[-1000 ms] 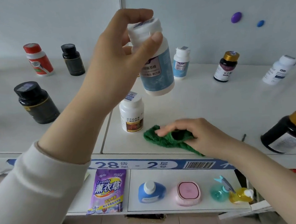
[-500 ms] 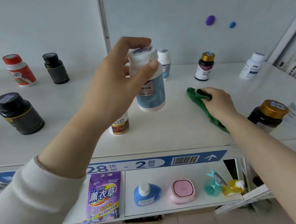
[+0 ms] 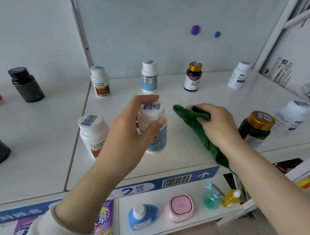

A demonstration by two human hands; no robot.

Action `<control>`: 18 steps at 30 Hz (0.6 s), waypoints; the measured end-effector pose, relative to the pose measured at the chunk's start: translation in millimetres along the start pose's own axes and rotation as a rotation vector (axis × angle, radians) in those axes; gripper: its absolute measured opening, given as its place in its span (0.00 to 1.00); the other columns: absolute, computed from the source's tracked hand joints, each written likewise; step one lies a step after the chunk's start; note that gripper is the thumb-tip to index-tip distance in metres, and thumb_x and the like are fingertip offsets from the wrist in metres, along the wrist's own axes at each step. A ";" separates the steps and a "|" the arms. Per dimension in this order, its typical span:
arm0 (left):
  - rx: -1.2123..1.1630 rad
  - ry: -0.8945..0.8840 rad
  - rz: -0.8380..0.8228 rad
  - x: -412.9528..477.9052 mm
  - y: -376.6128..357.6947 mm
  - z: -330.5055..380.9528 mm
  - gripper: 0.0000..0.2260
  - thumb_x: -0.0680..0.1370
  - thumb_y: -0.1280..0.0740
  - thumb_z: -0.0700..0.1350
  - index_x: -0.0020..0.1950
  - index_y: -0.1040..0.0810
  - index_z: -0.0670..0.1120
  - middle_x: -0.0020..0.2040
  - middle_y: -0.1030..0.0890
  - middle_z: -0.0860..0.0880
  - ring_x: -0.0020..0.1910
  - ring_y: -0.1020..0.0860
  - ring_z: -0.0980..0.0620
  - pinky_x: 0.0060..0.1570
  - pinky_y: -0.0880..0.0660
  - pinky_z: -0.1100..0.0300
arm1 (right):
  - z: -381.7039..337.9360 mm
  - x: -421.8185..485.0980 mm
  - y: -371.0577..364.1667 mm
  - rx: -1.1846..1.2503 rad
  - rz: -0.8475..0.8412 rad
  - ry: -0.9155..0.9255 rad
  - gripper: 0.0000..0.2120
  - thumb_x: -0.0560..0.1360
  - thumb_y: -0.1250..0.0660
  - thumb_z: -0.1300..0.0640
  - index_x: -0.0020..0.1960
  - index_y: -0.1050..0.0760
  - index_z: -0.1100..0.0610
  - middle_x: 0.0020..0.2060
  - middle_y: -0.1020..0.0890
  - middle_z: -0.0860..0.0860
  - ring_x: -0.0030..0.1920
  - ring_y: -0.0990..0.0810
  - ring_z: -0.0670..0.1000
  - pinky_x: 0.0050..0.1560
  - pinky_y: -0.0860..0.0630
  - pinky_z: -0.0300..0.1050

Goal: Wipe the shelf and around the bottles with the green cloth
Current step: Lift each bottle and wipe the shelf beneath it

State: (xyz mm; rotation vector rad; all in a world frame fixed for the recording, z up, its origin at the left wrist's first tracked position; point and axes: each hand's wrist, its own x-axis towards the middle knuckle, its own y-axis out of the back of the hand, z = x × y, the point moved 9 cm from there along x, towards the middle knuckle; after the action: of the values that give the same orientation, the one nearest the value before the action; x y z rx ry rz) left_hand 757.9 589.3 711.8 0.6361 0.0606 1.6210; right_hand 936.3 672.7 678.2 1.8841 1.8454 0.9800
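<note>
My left hand [image 3: 132, 126] grips the white cap of a blue-labelled white bottle [image 3: 156, 141] whose base rests on or just above the white shelf [image 3: 182, 97]. Just right of that bottle, my right hand [image 3: 217, 124] presses the crumpled green cloth [image 3: 194, 120] onto the shelf; the cloth trails back under my wrist to the front edge. A white bottle with a brown label [image 3: 92, 134] stands to the left of the held bottle.
Along the back stand a brown-labelled white bottle [image 3: 100, 80], a blue-labelled one [image 3: 149, 77], a gold-capped dark bottle [image 3: 193, 77] and a white bottle [image 3: 238, 74]. A dark gold-capped bottle [image 3: 256, 128] and a white bottle [image 3: 292, 118] stand at right. Toiletries fill the lower shelf [image 3: 158, 232].
My left hand has brought the blue-labelled bottle down from mid-air to the shelf surface. My right hand with the cloth has swept from the front edge toward the middle right of the shelf.
</note>
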 end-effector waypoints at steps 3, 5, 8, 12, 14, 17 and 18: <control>0.014 0.017 0.019 0.0 -1.1 -5.0 0.14 0.73 0.35 0.49 0.53 0.33 0.65 0.52 0.23 0.62 0.53 0.22 0.55 0.53 0.23 0.60 | 16.9 23.5 -11.0 -0.180 0.061 -0.067 0.20 0.74 0.44 0.70 0.61 0.25 0.55 0.59 0.21 0.52 0.58 0.24 0.53 0.53 0.32 0.37; 0.029 0.027 0.049 1.3 2.8 -8.7 0.14 0.74 0.35 0.48 0.55 0.32 0.63 0.51 0.23 0.63 0.51 0.22 0.56 0.52 0.23 0.62 | 15.3 14.3 -25.2 -0.210 0.012 -0.056 0.21 0.74 0.44 0.70 0.62 0.26 0.54 0.62 0.23 0.52 0.62 0.26 0.54 0.60 0.33 0.40; 0.033 0.053 0.109 4.3 11.5 -15.8 0.14 0.74 0.35 0.48 0.56 0.32 0.63 0.46 0.23 0.65 0.46 0.23 0.60 0.44 0.26 0.70 | -8.1 -27.7 -38.1 -0.133 -0.076 0.082 0.23 0.71 0.41 0.71 0.58 0.23 0.50 0.59 0.21 0.48 0.60 0.24 0.50 0.59 0.37 0.30; 0.012 0.092 0.122 7.3 11.3 -22.5 0.14 0.75 0.35 0.46 0.56 0.32 0.61 0.47 0.23 0.64 0.48 0.22 0.58 0.48 0.25 0.66 | -25.5 -86.7 -43.6 0.019 -0.242 0.189 0.30 0.65 0.39 0.76 0.52 0.20 0.44 0.52 0.19 0.37 0.55 0.22 0.40 0.60 0.30 0.29; 0.006 0.101 0.095 7.6 5.2 -23.1 0.14 0.75 0.35 0.46 0.57 0.32 0.61 0.50 0.22 0.62 0.52 0.22 0.55 0.53 0.24 0.59 | -25.8 -99.0 -39.8 0.071 -0.315 0.177 0.31 0.66 0.38 0.76 0.50 0.20 0.41 0.51 0.19 0.35 0.55 0.23 0.36 0.56 0.30 0.26; 0.036 0.093 0.061 10.1 -3.0 -23.8 0.14 0.76 0.35 0.46 0.58 0.32 0.59 0.50 0.23 0.60 0.49 0.23 0.56 0.50 0.26 0.63 | -21.8 -97.3 -27.9 0.114 -0.394 0.087 0.27 0.71 0.39 0.72 0.49 0.21 0.40 0.48 0.20 0.32 0.52 0.26 0.28 0.48 0.33 0.18; 0.049 0.094 0.061 11.3 -3.8 -24.4 0.14 0.76 0.35 0.46 0.58 0.32 0.58 0.50 0.23 0.58 0.48 0.23 0.55 0.49 0.26 0.63 | -20.7 -92.4 -20.3 0.133 -0.375 0.054 0.24 0.73 0.39 0.71 0.50 0.21 0.41 0.47 0.20 0.32 0.50 0.25 0.27 0.46 0.33 0.17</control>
State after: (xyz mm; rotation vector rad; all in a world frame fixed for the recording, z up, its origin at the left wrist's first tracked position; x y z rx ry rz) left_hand 750.7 608.4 693.8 0.6044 0.1517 1.7124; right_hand 914.3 580.8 657.1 1.5078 2.2370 0.8027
